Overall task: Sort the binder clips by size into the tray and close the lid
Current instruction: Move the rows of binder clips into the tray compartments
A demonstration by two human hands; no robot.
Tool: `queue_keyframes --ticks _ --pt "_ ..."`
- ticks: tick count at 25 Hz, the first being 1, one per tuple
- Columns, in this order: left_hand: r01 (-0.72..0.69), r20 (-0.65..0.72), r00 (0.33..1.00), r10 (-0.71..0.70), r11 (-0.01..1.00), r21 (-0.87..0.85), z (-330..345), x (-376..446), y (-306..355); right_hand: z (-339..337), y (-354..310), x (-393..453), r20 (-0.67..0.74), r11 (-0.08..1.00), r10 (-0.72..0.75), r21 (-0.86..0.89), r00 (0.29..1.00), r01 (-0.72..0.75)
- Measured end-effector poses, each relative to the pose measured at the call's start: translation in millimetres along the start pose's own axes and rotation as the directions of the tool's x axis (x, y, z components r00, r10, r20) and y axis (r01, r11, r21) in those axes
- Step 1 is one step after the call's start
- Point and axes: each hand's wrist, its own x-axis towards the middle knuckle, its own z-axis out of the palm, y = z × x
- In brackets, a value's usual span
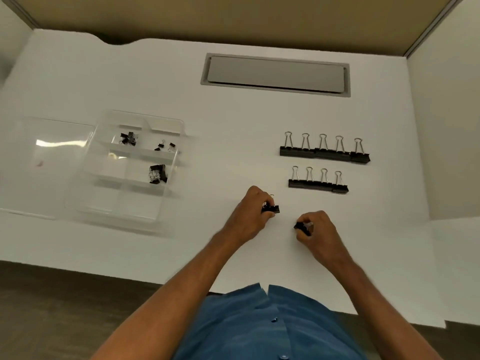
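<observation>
A clear plastic tray point(170, 175) with several compartments lies at the left of the white table, its clear lid point(55, 152) folded open to the left. Tiny black binder clips point(128, 139) fill a far compartment, two more tiny ones point(165, 146) lie beside them, and a small heap point(157, 174) sits nearer. Right of centre stand a row of several large clips point(324, 153) and a shorter row of medium clips point(318, 183). My left hand point(253, 214) holds black binder clips point(271, 209) just above the table. My right hand point(320, 235) grips another black clip point(302, 227).
A grey rectangular hatch point(276, 75) is set into the table at the back. The table's front edge point(130, 275) runs close to my body, with dark floor below. Beige partition walls point(233, 16) enclose the back and the right side.
</observation>
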Motion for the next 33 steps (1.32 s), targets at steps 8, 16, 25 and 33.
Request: queue_keyframes --ticks 8,16,25,33 --pt "0.088 -0.253 0.961 -0.107 0.992 -0.085 -147.7 -40.1 -66.1 53.5 -150.9 44.8 0.068 0.983 -0.073 0.174 0.995 0.060" --pt "0.235 -0.434 0.874 -0.219 0.972 -0.019 -268.8 -70.1 -155.7 122.8 -301.8 91.4 0.130 0.934 -0.307 0.229 0.943 0.273" --pt "0.295 -0.340 0.923 -0.181 0.900 0.320 -307.0 -33.9 -213.3 190.5 -361.6 112.9 0.184 0.885 -0.464 0.137 0.867 0.444" --pt "0.265 -0.482 0.875 -0.050 0.881 0.391 -300.8 -41.6 -232.3 213.6 -386.7 147.7 0.273 0.771 -0.582 -0.116 0.766 0.627"
